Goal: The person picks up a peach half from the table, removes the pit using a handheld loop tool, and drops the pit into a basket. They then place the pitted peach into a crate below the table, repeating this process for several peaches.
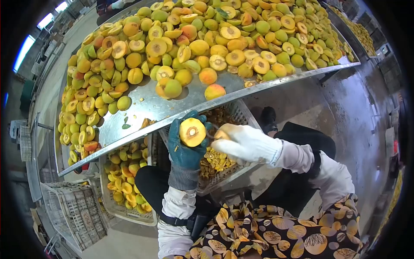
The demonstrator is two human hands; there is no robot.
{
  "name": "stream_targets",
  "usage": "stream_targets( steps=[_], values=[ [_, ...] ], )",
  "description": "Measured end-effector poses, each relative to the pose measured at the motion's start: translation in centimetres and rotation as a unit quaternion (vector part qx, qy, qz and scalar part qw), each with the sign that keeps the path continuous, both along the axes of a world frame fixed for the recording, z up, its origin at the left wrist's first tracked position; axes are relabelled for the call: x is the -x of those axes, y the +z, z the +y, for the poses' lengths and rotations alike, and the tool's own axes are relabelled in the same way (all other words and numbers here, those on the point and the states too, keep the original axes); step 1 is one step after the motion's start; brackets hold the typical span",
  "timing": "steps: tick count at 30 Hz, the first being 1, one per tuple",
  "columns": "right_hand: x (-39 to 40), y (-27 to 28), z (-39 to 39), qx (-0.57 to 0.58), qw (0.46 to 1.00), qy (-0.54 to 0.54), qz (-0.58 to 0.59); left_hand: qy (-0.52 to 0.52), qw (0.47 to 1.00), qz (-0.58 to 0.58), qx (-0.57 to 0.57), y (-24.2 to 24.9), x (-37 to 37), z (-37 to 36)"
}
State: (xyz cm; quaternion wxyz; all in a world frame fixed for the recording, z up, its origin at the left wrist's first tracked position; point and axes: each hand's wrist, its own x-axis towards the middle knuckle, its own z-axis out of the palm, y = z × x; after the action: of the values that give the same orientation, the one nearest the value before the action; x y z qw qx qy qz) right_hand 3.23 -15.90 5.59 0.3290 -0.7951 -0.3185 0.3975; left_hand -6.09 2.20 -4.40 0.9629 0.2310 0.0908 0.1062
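My left hand (pixel 186 144), in a teal glove, is closed around a yellow peach half (pixel 192 132), its cut face and brown centre turned up. Just to the right, my right hand (pixel 248 143) wears a white glove and is closed on a small pitting tool (pixel 221 132). A thin curved metal loop seems to reach from it towards the fruit; motion blur hides its exact shape. Both hands are in front of the metal table's edge, above a crate (pixel 250 113) holding yellow scraps and brown pieces.
Halved and whole peaches (pixel 207 47) are heaped on the metal table (pixel 146 98), whose raised rim runs across in front of me. A crate of peach halves (pixel 125 211) stands at lower left, beside stacked crates (pixel 73 211). Another person's gloved hand (pixel 118 4) shows at the top.
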Motion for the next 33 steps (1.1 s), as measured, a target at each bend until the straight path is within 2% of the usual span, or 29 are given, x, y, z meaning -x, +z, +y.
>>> stream_targets(
  steps=[1,2,4,8,9,13,15,16,18,20,22,24,25,26,27,28,29,30,32,33],
  values=[
    [0.2,-0.8,0.5,-0.004,0.999,0.02,-0.028,0.024,0.999,0.012,-0.03,0.5,-0.2,-0.6],
    [0.3,-1.4,1.0,-0.009,0.998,0.04,-0.056,0.056,0.987,0.014,-0.148,0.6,-0.2,-1.0],
    [0.6,-2.2,1.5,-0.021,0.998,0.016,-0.063,0.119,0.919,0.017,-0.375,0.8,0.2,-1.5],
    [1.1,-2.4,2.3,-0.037,0.998,0.0,-0.049,0.142,0.957,0.023,-0.253,0.8,0.2,-1.4],
    [1.1,-4.2,2.3,-0.134,0.967,0.093,-0.197,0.149,0.936,0.043,-0.317,0.8,0.2,-1.3],
    [0.6,-5.4,2.1,-0.195,0.931,0.114,-0.288,0.207,0.817,0.123,-0.524,1.8,-0.3,-2.3],
    [0.6,-5.7,2.1,-0.203,0.907,0.126,-0.347,0.241,0.775,0.141,-0.567,2.3,-0.5,-3.0],
    [0.7,-5.6,2.1,-0.189,0.919,0.11,-0.329,0.251,0.771,0.137,-0.57,2.4,-0.7,-3.0],
    [1.1,-5.1,2.4,-0.16,0.94,0.077,-0.29,0.267,0.803,0.128,-0.518,2.2,-0.9,-3.2],
    [1.2,-5.1,2.6,-0.181,0.941,0.062,-0.281,0.282,0.865,0.112,-0.399,2.1,-1.4,-3.5],
    [1.1,-5.7,3.1,-0.239,0.921,0.061,-0.301,0.318,0.769,0.135,-0.538,3.2,-1.4,-4.3],
    [0.7,-6.0,4.0,-0.332,0.874,0.075,-0.346,0.318,0.723,0.148,-0.595,4.6,-1.1,-4.6],
    [0.2,-5.7,3.8,-0.254,0.957,0.058,-0.125,0.305,0.734,0.151,-0.588,5.1,-1.0,-4.6],
    [-0.6,-2.8,3.6,-0.16,0.981,0.038,0.105,0.298,0.734,0.149,-0.592,5.2,-0.9,-4.5],
    [-0.8,-1.1,3.6,-0.056,0.942,0.017,0.329,0.292,0.733,0.146,-0.597,5.3,-0.7,-4.4],
    [-0.6,-1.1,3.6,-0.091,0.952,0.0,0.291,0.294,0.721,0.136,-0.613,5.4,-0.8,-4.2],
    [-0.3,-1.0,3.6,-0.125,0.959,-0.017,0.252,0.29,0.735,0.131,-0.599,5.4,-1.0,-4.1],
    [0.0,-2.4,3.7,-0.184,0.969,0.0,0.164,0.287,0.748,0.126,-0.585,5.5,-1.2,-4.0],
    [0.6,-4.6,3.9,-0.279,0.959,0.008,-0.046,0.27,0.817,0.12,-0.495,5.1,-1.8,-3.5],
    [0.5,-5.2,3.9,-0.306,0.935,0.025,-0.18,0.266,0.871,0.114,-0.397,4.6,-1.9,-3.1]
  ],
)
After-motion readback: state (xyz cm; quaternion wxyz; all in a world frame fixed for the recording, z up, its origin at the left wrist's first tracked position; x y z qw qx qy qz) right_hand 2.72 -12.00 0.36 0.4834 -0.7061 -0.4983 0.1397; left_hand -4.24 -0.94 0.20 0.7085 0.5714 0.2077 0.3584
